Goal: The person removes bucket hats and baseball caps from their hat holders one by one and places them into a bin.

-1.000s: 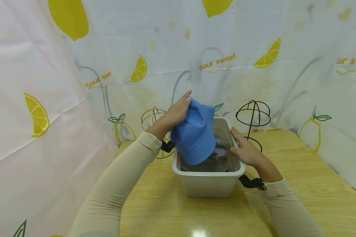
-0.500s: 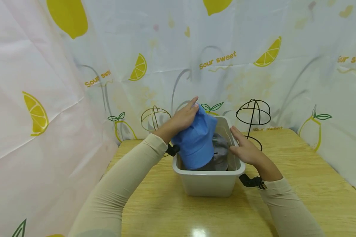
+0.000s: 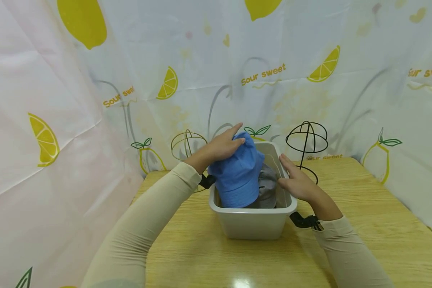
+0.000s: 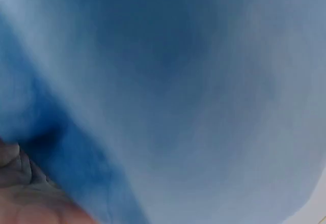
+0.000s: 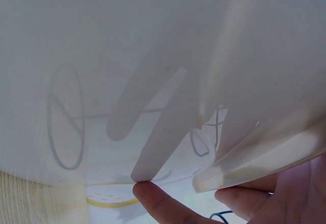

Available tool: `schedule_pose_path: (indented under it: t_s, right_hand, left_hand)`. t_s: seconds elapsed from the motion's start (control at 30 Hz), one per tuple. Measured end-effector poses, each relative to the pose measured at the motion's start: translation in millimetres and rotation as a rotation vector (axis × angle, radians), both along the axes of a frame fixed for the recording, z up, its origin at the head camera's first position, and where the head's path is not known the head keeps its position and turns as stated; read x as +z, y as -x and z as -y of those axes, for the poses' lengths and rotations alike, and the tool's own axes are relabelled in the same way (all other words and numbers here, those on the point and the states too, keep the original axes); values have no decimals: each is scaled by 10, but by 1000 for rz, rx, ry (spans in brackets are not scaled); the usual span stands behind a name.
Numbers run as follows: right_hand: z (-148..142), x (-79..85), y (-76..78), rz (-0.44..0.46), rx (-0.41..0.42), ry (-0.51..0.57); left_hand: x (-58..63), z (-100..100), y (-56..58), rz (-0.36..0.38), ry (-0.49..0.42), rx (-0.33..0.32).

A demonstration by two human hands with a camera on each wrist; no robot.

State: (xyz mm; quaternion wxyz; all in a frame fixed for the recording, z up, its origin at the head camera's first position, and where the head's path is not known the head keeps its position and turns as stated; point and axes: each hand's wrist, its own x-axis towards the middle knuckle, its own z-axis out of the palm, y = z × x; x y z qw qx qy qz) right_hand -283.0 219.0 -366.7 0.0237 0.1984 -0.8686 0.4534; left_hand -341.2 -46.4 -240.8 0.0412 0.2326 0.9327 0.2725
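A blue bucket hat (image 3: pixel 239 176) leans in the left part of a white plastic bin (image 3: pixel 253 223), its brim toward me. Beside it in the bin lies a dark grey hat (image 3: pixel 268 186), partly hidden. My left hand (image 3: pixel 225 145) rests at the top of the blue hat, index finger and thumb straight and spread; the other fingers are hidden. Blue cloth (image 4: pixel 204 81) fills most of the left wrist view. My right hand (image 3: pixel 298 182) lies along the bin's right rim with its fingers straight; in the right wrist view a fingertip (image 5: pixel 145 189) touches the outer wall.
The bin stands on a wooden table (image 3: pixel 187 248). A gold wire hat stand (image 3: pixel 188 141) is behind it at the left, and a black wire hat stand (image 3: pixel 307 140) at the right. A lemon-print curtain (image 3: pixel 201 52) hangs around the back and left.
The blue hat has come down and slightly right, deeper into the bin, my left hand moving along with it. That hand's thumb and index finger have spread apart. My right hand has stayed put.
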Motion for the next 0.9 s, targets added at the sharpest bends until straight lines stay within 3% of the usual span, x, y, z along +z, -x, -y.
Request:
schedule_pose_path:
  t_s: [0.2, 0.4, 0.6, 0.7, 0.9]
  right_hand:
    - [13, 27, -12, 3, 0, 4]
    - [19, 37, -20, 7, 0, 4]
    - [11, 13, -9, 7, 1, -5]
    - [6, 12, -2, 7, 4, 1]
    - [-1, -13, 4, 7, 13, 16]
  left_hand:
    - [88, 173, -5, 20, 66, -24]
    - [235, 355, -80, 81, 173, -159]
    - [260, 422, -140, 187, 220, -216]
    - [236, 378, -140, 183, 230, -250]
    - [112, 239, -80, 74, 316, -304]
